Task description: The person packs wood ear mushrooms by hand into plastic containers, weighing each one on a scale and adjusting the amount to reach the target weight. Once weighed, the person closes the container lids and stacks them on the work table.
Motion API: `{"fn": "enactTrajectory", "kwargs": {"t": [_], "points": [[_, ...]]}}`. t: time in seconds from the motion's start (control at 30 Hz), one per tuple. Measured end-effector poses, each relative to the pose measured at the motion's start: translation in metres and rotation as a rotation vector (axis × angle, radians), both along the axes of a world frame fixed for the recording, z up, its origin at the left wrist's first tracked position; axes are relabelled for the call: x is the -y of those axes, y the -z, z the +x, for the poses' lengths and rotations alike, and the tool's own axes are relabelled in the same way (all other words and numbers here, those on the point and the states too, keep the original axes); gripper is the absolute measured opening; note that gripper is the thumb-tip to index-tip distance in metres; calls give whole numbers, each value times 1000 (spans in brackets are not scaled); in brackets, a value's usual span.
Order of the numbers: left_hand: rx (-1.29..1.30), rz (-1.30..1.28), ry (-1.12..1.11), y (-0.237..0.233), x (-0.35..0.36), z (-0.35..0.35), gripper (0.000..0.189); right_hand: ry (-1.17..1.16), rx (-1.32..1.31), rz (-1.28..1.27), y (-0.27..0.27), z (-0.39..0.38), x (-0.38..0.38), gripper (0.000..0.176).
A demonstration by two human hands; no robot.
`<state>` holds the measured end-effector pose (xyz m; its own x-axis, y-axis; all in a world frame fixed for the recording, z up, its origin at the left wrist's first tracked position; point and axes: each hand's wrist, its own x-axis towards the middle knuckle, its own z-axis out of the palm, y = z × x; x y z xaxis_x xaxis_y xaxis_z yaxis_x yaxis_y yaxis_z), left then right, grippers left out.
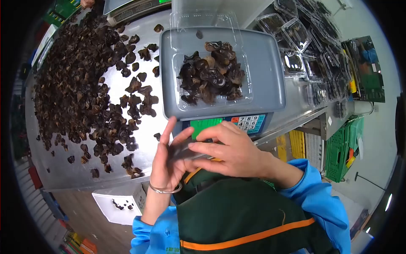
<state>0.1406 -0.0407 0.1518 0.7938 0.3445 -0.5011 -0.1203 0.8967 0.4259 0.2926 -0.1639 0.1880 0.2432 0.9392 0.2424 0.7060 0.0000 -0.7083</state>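
An open clear plastic box (248, 86) lies on the grey scale tray (268, 63), its lid folded back. Dark brown wood-ear-like mushrooms (211, 76) are heaped in it. Below the tray are the scale's green display (205, 127) and number keys (251, 122). My left hand (169, 158) is raised in front of the scale with its fingers apart, holding nothing visible. Close beside it, my right hand (226, 150) reaches across with bent, spread fingers, and nothing shows in it. Neither hand touches the mushrooms or the box.
A large pile of mushrooms (76, 84) covers the metal table's left side. Closed, filled boxes (315, 51) are stacked at right. Below the table's front edge stands a white box (122, 203) with small dark bits. Green crates (338, 156) stand at lower right.
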Motion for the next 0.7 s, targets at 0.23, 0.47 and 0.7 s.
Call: {"fn": "enactTrajectory", "kwargs": {"t": [0.23,0.47,0.7], "points": [[-446,493,-551,13,-98,-44,28,743,-905,250,-12,157,16,31],[-573,605,-733,23,-113,-60,30,704,-1043,-68,10,215,-16,32],[-750,560,-455,60,-127,-108,34,699,-899,-257,30,204,-41,48]]}}
